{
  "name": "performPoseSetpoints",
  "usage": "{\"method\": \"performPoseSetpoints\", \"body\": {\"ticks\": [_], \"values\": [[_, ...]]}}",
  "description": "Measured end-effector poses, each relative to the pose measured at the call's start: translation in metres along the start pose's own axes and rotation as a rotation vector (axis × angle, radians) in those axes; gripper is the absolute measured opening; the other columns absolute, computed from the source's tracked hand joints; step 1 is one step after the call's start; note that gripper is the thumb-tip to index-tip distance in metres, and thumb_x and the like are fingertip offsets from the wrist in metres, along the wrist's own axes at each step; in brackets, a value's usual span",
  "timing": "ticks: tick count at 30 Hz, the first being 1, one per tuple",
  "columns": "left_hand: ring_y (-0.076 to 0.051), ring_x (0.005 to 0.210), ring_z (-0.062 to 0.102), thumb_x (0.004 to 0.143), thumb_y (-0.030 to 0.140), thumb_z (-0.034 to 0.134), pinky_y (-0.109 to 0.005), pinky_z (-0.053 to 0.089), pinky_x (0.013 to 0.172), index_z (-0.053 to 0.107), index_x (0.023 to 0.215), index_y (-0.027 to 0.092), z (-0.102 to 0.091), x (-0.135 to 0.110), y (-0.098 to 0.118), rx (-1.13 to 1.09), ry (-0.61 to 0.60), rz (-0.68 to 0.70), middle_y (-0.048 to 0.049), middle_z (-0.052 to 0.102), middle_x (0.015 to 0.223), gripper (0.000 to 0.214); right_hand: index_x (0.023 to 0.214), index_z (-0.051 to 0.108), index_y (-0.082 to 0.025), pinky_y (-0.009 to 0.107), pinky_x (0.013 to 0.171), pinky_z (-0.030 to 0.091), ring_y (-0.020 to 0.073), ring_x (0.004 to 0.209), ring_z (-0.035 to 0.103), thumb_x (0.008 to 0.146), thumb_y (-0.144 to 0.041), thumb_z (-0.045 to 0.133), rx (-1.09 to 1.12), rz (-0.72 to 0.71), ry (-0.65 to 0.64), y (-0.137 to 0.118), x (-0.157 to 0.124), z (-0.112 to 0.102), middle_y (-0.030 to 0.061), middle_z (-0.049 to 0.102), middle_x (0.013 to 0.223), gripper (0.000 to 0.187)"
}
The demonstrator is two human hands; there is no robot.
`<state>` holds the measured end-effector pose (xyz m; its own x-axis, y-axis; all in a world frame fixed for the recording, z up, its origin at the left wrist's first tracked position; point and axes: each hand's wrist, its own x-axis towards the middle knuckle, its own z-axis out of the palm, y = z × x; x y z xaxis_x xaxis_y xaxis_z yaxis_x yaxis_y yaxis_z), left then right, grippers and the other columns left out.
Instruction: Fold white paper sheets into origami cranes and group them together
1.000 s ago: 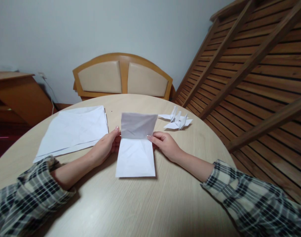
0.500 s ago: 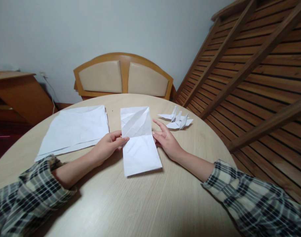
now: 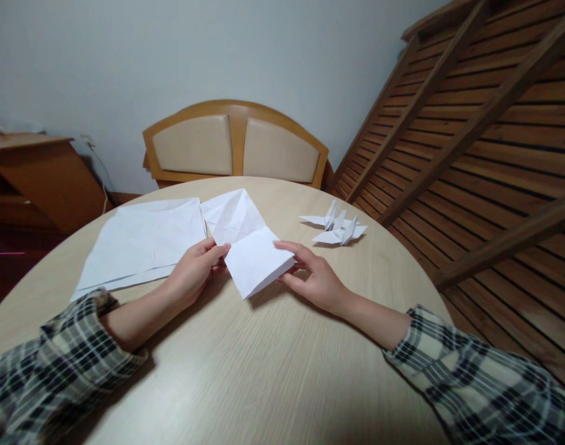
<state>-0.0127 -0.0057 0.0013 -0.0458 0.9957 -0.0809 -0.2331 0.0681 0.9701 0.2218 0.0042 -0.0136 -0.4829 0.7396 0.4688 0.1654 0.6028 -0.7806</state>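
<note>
A creased white sheet of paper (image 3: 245,244) is held between both hands, turned at an angle, its near end lifted a little off the round table (image 3: 245,371). My left hand (image 3: 194,272) pinches its left edge at the middle fold. My right hand (image 3: 310,278) grips the right corner, thumb on top and fingers beneath. Both forearms, in plaid sleeves, rest on the table.
A stack of white sheets (image 3: 143,241) lies to the left, touching the held paper's far end. Folded paper cranes (image 3: 338,227) sit at the right. A wooden chair (image 3: 236,145) stands behind the table, slatted wooden panels (image 3: 472,136) lean at right, a wooden cabinet (image 3: 36,179) at left.
The upright flap was laid back flat, opening the sheet. Then both hands turned the sheet counterclockwise and lifted its near end; my right hand went from open beside it to gripping its corner.
</note>
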Motion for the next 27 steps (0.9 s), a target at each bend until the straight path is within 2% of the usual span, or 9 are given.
{"method": "performPoseSetpoints", "body": {"ticks": [2, 5, 11, 16, 21, 24, 27], "values": [[-0.007, 0.051, 0.041, 0.072, 0.023, 0.072, -0.017, 0.031, 0.045, 0.053, 0.064, 0.016, 0.001, -0.001, 0.002, 0.013, 0.025, 0.011, 0.0048, 0.049, 0.057, 0.022, 0.118, 0.062, -0.026, 0.034, 0.081, 0.056, 0.0165, 0.09, 0.066, 0.077, -0.014, 0.059, -0.1, -0.007, 0.012, -0.002, 0.002, -0.002, 0.004, 0.069, 0.112, 0.043], [-0.007, 0.052, 0.043, 0.071, 0.022, 0.074, -0.017, 0.035, 0.047, 0.053, 0.065, 0.016, 0.0, -0.001, 0.002, -0.008, 0.02, 0.02, 0.0052, 0.049, 0.057, 0.022, 0.096, 0.07, -0.021, 0.035, 0.083, 0.054, 0.0191, 0.095, 0.066, 0.075, -0.011, 0.054, -0.177, 0.014, 0.044, -0.003, 0.004, -0.004, 0.0051, 0.072, 0.103, 0.029], [-0.01, 0.054, 0.052, 0.071, 0.019, 0.076, -0.024, 0.05, 0.061, 0.055, 0.064, 0.016, -0.003, -0.003, -0.001, -0.119, -0.109, -0.062, 0.0049, 0.052, 0.054, 0.022, 0.089, 0.07, -0.023, 0.039, 0.088, 0.05, 0.02, 0.096, 0.065, 0.072, -0.008, 0.051, -0.168, 0.033, 0.107, -0.001, 0.006, -0.007, 0.0038, 0.071, 0.099, 0.03], [-0.019, 0.072, 0.068, 0.074, 0.02, 0.073, -0.033, 0.055, 0.075, 0.069, 0.076, 0.009, -0.001, -0.007, -0.002, -0.033, -0.224, -0.173, -0.0112, 0.073, 0.079, 0.012, 0.09, 0.07, -0.024, 0.041, 0.093, 0.046, 0.0201, 0.099, 0.064, 0.067, -0.004, 0.049, -0.159, 0.0, 0.079, 0.0, 0.006, -0.008, 0.0028, 0.07, 0.102, 0.038], [-0.021, 0.08, 0.07, 0.073, 0.019, 0.075, -0.031, 0.058, 0.076, 0.072, 0.086, 0.009, -0.003, -0.006, -0.006, -0.023, -0.225, -0.188, -0.0132, 0.075, 0.091, 0.017, 0.091, 0.072, -0.025, 0.04, 0.095, 0.045, 0.0197, 0.102, 0.062, 0.065, -0.002, 0.048, -0.141, -0.033, 0.065, 0.002, 0.006, -0.008, 0.003, 0.07, 0.102, 0.041], [-0.021, 0.081, 0.071, 0.075, 0.019, 0.074, -0.03, 0.059, 0.075, 0.072, 0.09, 0.01, -0.004, -0.005, -0.008, -0.009, -0.238, -0.191, -0.0138, 0.075, 0.096, 0.017, 0.089, 0.072, -0.025, 0.04, 0.093, 0.045, 0.0192, 0.1, 0.062, 0.07, -0.005, 0.051, -0.136, -0.037, 0.058, 0.002, 0.006, -0.008, 0.003, 0.07, 0.101, 0.035], [-0.02, 0.08, 0.072, 0.077, 0.017, 0.072, -0.029, 0.06, 0.075, 0.073, 0.091, 0.011, -0.005, -0.005, -0.008, -0.008, -0.259, -0.198, -0.0124, 0.076, 0.097, 0.015, 0.084, 0.072, -0.023, 0.038, 0.089, 0.047, 0.0189, 0.095, 0.063, 0.08, -0.016, 0.057, -0.13, -0.011, 0.071, 0.0, 0.008, -0.008, 0.0044, 0.07, 0.099, 0.017]]}}
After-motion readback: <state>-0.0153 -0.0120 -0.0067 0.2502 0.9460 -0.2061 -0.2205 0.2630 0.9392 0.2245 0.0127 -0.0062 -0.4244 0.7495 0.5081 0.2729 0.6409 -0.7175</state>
